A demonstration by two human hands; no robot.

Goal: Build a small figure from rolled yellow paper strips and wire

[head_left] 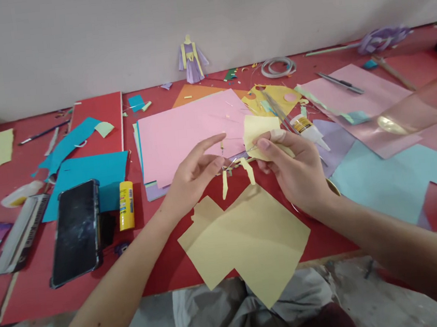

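No word, brand or number is reading clearly anywhere. The yellow glue stick (126,205) is carrying dark print along its barrel, but the letters are blurring too much to spell out. The white nozzle-tipped glue bottle (311,132) is wearing a yellow-and-dark label whose print is staying too small to tell. On the long, narrow box (21,236), pale lettering is running along the dark side, slanting away and also defying reading.
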